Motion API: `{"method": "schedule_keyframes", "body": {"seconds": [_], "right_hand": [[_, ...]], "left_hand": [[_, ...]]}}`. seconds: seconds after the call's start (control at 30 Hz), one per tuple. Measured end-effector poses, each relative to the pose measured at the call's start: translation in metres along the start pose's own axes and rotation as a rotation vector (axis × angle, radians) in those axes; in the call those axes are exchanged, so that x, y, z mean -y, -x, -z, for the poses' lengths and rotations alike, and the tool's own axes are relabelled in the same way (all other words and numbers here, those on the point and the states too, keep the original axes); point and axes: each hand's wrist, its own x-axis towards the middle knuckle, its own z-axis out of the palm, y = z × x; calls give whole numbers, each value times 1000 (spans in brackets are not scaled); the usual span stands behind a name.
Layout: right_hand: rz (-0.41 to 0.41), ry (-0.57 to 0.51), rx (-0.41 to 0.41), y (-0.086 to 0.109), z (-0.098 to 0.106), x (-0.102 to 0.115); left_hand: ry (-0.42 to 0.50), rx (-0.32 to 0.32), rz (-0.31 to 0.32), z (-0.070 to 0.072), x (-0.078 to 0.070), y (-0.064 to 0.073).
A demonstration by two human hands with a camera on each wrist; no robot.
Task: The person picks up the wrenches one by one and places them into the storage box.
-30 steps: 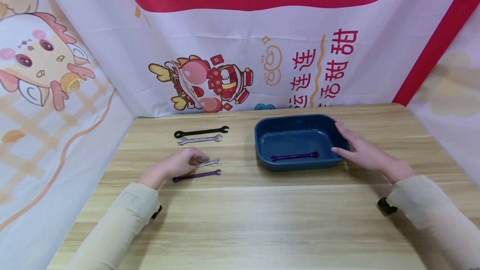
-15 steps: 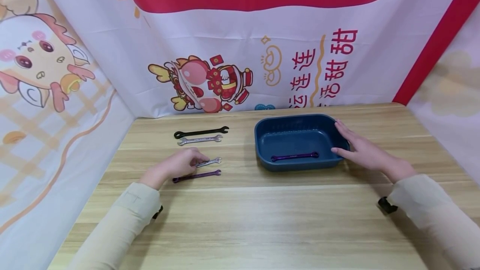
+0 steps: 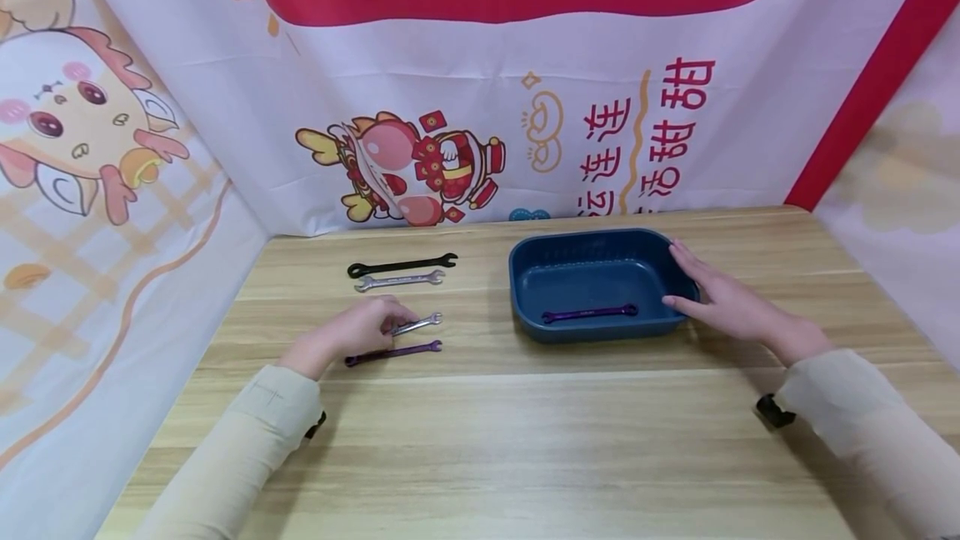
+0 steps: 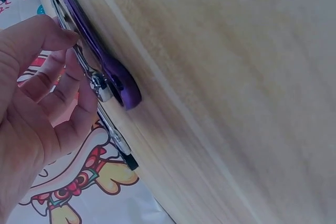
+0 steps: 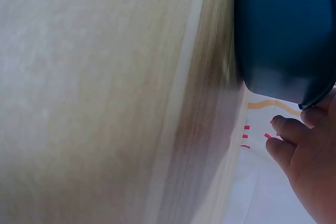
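My left hand (image 3: 367, 325) pinches a small silver wrench (image 3: 423, 323) between thumb and fingers. In the left wrist view the thumb lies on the silver wrench's shaft (image 4: 85, 64), close beside a purple wrench (image 4: 122, 80). That purple wrench (image 3: 408, 350) lies on the table just in front of the hand. At the right, my right hand (image 3: 723, 302) holds the rim of a dark blue bin (image 3: 525, 327), its thumb over the inner side. Seen from the right wrist, its lower fingers (image 5: 289, 129) curl below the rim. Another purple wrench (image 3: 592, 313) lies inside the bin.
Behind the left hand, a black wrench (image 3: 401, 265) and a larger silver open-end wrench (image 3: 401, 280) lie side by side on the wooden table (image 3: 487, 440). A printed cloth (image 3: 465, 57) hangs along the table's back edge, with more cloth on both sides.
The small silver wrench's free end has risen slightly in the left hand's pinch. The right hand and the bin have stayed in place.
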Motion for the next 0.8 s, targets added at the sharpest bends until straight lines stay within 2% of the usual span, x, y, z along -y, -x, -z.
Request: {"method": "schedule_keyframes", "body": {"seconds": [0.23,0.8], "right_hand": [[-1,-3,-8,0,0,2],[-9,0,9,1,0,2]], "left_hand": [[24,0,24,2,-1,-1],[19,-14,19,4,1,-1]]}}
